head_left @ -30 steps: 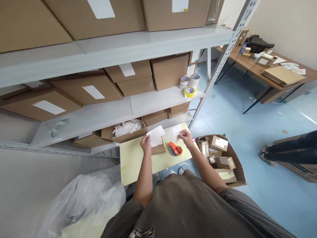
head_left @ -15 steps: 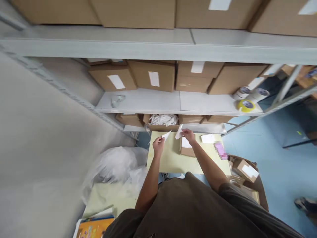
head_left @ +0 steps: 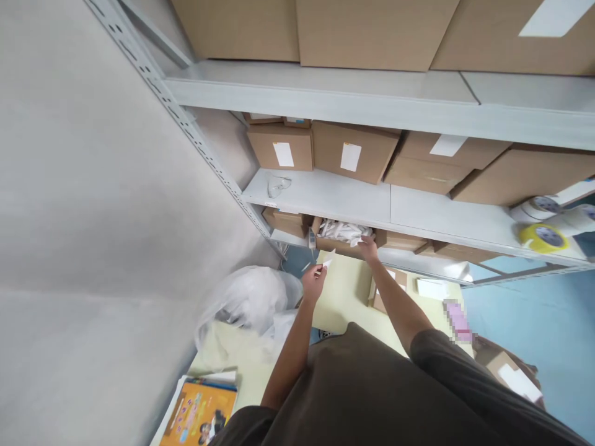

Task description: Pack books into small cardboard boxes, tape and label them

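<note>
My left hand (head_left: 314, 282) pinches a white slip of paper (head_left: 329, 257) above the left end of the pale yellow table (head_left: 341, 310). At the table's far edge, my right hand (head_left: 369, 249) is over an open carton (head_left: 339, 247) filled with crumpled white paper strips (head_left: 341, 230). Its fingers are closed on a white paper piece (head_left: 356, 241), which partly blends with the strips. A small cardboard box (head_left: 379, 302) lies on the table, partly hidden by my right forearm.
White papers (head_left: 432, 288) and a blurred pink item (head_left: 458, 322) lie at the table's right. Metal shelving (head_left: 325, 192) ahead carries cartons, glasses (head_left: 279, 186) and tape rolls (head_left: 543, 238). Plastic sheeting (head_left: 253, 297) bulges at left, near an orange book (head_left: 199, 412).
My right hand has moved from above the small box to the carton of paper strips, carrying its paper piece. My left hand still holds its slip. The view has turned left.
</note>
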A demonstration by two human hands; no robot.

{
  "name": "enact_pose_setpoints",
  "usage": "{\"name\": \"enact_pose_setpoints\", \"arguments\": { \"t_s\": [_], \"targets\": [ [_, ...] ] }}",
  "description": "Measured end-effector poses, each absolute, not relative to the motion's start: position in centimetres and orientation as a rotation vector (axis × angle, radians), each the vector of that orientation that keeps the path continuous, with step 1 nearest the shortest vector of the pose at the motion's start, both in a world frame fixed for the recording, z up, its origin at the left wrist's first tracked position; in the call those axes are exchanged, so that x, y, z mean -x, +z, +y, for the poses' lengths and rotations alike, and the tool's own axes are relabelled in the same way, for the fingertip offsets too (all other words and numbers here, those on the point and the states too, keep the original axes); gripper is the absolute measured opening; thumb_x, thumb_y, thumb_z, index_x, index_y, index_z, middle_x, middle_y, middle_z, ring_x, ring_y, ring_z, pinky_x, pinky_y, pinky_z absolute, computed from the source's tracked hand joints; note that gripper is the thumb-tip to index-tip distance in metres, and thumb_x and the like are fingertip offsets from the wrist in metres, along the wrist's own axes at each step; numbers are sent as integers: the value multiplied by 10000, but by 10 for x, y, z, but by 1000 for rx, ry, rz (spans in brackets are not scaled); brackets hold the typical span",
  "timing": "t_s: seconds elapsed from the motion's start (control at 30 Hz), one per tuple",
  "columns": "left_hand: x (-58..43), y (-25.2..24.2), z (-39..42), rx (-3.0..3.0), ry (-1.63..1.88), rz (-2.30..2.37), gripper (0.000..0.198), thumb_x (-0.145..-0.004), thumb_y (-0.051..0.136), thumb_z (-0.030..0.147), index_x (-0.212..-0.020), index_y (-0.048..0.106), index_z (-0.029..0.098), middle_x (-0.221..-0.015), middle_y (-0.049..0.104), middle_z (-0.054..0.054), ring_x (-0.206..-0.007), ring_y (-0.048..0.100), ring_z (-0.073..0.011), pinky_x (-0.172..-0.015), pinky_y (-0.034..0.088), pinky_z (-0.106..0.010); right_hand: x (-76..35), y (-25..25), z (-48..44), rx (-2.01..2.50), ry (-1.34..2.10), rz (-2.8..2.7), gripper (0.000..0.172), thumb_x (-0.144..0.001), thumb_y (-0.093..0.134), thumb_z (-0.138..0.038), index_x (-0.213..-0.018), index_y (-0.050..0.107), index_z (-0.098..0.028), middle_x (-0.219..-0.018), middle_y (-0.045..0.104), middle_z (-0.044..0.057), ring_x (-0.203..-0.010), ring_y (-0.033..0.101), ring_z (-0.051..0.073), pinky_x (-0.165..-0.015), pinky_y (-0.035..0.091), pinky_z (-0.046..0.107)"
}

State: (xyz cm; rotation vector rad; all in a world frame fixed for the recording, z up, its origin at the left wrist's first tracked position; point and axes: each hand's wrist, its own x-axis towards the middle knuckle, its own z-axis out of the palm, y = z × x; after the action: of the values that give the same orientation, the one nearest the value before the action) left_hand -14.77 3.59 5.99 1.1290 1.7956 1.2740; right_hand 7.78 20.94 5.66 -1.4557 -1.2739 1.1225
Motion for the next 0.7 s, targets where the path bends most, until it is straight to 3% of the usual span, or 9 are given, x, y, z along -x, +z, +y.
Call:
{"name": "enact_pose_setpoints", "arguments": {
  "t_s": [0.07, 0.27, 0.4, 0.5, 0.6, 0.7],
  "targets": [
    [139, 59, 45, -1206, 1266, 1754, 381, -944, 662, 558, -972, 821, 213, -974, 791, -94, -833, 701, -204, -730, 539, -290, -81, 56, 180, 1503, 1138, -1191, 273, -772, 744, -513, -823, 665, -257, -777, 725, 33, -787, 664, 239, -772, 527, 374],
    [69, 59, 70, -1600, 1096, 1533, 202, -950, 710, 407, -917, 817, 238, -987, 758, -90, -931, 700, -215, -830, 554, -315, -121, 56, 79, 1436, 1627, -1011, 548, -833, 712, -754, -791, 730, -208, -794, 773, 99, -773, 738, 240, -758, 576, 364],
    [6, 51, 68, -1882, 882, 1369, 123, -852, 852, 364, -904, 834, 254, -1013, 733, -99, -1040, 684, -253, -949, 555, -352, -165, 52, 45, 1458, 1547, -798, 506, -726, 831, -698, -814, 741, -209, -812, 786, 91, -781, 745, 251, -758, 593, 387],
    [-34, 40, 59, -1890, 858, 1324, 329, -774, 930, 408, -1048, 837, 252, -1103, 731, -107, -1075, 681, -261, -975, 551, -354, -203, 45, 32, 1520, 1376, -650, 439, -635, 887, -607, -795, 732, -229, -779, 781, 77, -731, 734, 256, -732, 598, 405],
    [-63, 27, 50, -1650, 827, 1463, 393, -816, 870, 473, -1117, 815, 226, -1065, 749, -95, -909, 694, -217, -881, 557, -334, -238, 39, 21, 1560, 1364, -632, 365, -629, 893, -545, -741, 712, -248, -707, 760, 65, -656, 716, 244, -670, 581, 383],
    [-84, 14, 43, -1411, 707, 1453, 344, -871, 754, 538, -934, 803, 203, -883, 769, -64, -786, 686, -203, -783, 534, -313, -262, 35, 8, 1559, 1455, -687, 337, -654, 885, -525, -696, 690, -254, -650, 732, 44, -602, 690, 221, -611, 555, 349]
  ]
}}
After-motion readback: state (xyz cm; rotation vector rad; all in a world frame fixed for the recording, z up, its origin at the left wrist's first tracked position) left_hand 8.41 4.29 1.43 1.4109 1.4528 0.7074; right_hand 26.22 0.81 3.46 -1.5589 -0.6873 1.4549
